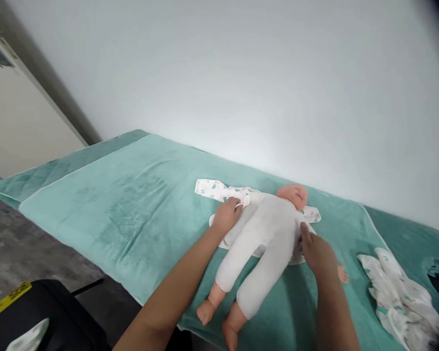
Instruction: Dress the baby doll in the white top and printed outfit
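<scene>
A baby doll (274, 219) with a white cloth body lies on its back, head toward the wall and feet toward me. Spread beneath it is a white printed baby shirt (219, 190), one sleeve laid out flat to the left. My left hand (227, 215) is closed at the shirt's edge below that sleeve, beside the doll's arm. On the other side, my right hand (317, 251) is bent against the doll's side and arm; its fingertips are partly hidden, and what they grip cannot be made out. The doll's small hand (343, 274) shows past my right wrist.
A green plush mat (95, 195) covers the bed against a white wall (241, 73). Crumpled printed baby clothes (398, 292) lie at the right. A black bag (58, 312) with a yellow strip stands at the lower left, below the bed's edge.
</scene>
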`<state>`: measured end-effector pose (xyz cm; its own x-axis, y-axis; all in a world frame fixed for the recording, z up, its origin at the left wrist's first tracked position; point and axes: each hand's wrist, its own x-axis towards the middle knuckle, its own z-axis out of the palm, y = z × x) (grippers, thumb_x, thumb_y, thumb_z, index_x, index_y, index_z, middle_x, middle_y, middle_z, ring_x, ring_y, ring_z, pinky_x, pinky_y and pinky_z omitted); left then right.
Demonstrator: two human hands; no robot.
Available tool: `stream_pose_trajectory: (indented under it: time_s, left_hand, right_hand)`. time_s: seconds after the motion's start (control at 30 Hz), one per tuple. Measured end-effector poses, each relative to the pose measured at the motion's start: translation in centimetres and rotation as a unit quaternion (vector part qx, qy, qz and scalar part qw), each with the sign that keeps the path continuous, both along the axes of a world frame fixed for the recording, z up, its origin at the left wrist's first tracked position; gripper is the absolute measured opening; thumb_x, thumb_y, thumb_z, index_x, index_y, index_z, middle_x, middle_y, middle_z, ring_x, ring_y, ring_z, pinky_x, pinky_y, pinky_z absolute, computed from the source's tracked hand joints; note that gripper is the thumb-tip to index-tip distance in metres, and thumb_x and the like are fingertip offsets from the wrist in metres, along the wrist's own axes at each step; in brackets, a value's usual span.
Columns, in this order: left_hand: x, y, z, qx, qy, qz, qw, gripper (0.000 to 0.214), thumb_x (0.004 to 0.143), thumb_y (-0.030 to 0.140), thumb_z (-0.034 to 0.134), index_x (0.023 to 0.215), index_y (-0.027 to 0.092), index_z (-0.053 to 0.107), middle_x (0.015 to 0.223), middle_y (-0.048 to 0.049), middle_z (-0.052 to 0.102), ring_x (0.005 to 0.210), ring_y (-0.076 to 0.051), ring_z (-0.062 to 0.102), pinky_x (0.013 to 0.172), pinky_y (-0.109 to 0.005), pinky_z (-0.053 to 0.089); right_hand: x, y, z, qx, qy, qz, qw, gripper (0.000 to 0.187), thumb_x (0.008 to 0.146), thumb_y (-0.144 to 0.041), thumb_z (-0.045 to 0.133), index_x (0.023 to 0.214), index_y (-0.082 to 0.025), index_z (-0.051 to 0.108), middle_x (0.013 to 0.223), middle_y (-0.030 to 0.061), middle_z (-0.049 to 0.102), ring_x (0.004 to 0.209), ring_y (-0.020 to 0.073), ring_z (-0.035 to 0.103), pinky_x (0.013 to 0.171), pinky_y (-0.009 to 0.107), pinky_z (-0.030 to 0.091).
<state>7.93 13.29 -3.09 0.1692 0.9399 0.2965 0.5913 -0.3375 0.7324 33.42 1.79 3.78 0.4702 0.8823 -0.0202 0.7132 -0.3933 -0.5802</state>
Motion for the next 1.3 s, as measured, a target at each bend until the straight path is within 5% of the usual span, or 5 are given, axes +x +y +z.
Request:
stream_pose_trajectory:
  time_s: [0.33, 0.7, 0.97, 1.07, 1.3]
  left_hand:
    - [-1.2, -1.4, 1.3, -0.033, -0.125, 0.082, 0.988, 0.029, 0.097, 0.036, 0.041, 0.101, 0.021, 0.065, 0.097, -0.0080, 0.071, 0.093, -0.023, 0.063, 0.089, -0.039, 0.049]
    - [0.0, 1.5, 7.0, -0.016, -0.069, 0.032, 0.997, 0.027, 0.092, 0.035, 0.049, 0.095, 0.017, 0.068, 0.098, -0.0100, 0.072, 0.095, -0.024, 0.064, 0.092, -0.036, 0.047]
    - [6.1, -6.0, 10.4, -0.030, 0.074, -0.151, 0.985, 0.018, 0.083, 0.024, 0.057, 0.087, 0.023, 0.074, 0.090, -0.0056, 0.074, 0.084, -0.024, 0.068, 0.083, -0.038, 0.054]
    - [6.7, -7.6, 12.1, 0.008, 0.117, -0.108, 0.987, 0.024, 0.088, 0.023, 0.051, 0.098, 0.022, 0.073, 0.108, -0.0083, 0.072, 0.101, -0.026, 0.067, 0.095, -0.041, 0.051]
    - [3.2, -6.7, 7.8, 0.033, 0.245, 0.051, 0.968, 0.067, 0.092, 0.041, 0.055, 0.149, 0.009, 0.037, 0.160, -0.0202, 0.032, 0.150, -0.034, 0.028, 0.119, -0.052, 0.033]
  right_hand:
    - [-5.5, 1.3, -1.9, 0.108, 0.393, 0.046, 0.912, 0.062, 0.075, -0.054, 0.068, 0.128, -0.023, 0.056, 0.134, 0.0136, 0.062, 0.120, 0.0300, 0.062, 0.094, 0.038, 0.056]
    - [-8.2, 5.6, -5.5, 0.123, 0.574, 0.133, 0.799, 0.062, 0.078, -0.048, 0.070, 0.131, -0.022, 0.050, 0.131, 0.0093, 0.064, 0.110, 0.0233, 0.067, 0.091, 0.037, 0.058]
    - [-6.0, 6.8, -5.7, 0.078, 0.586, 0.200, 0.781, 0.044, 0.077, -0.046, 0.068, 0.112, -0.022, 0.056, 0.108, 0.0057, 0.072, 0.091, 0.0204, 0.070, 0.072, 0.030, 0.059]
    - [-5.3, 7.2, -5.1, 0.059, 0.584, 0.217, 0.780, 0.039, 0.077, -0.047, 0.067, 0.105, -0.021, 0.058, 0.102, 0.0050, 0.073, 0.089, 0.0196, 0.069, 0.071, 0.029, 0.058]
    - [-5.5, 8.6, -6.3, 0.085, 0.665, 0.182, 0.719, 0.037, 0.077, -0.047, 0.074, 0.104, -0.025, 0.061, 0.110, 0.0026, 0.070, 0.099, 0.0186, 0.067, 0.080, 0.030, 0.058]
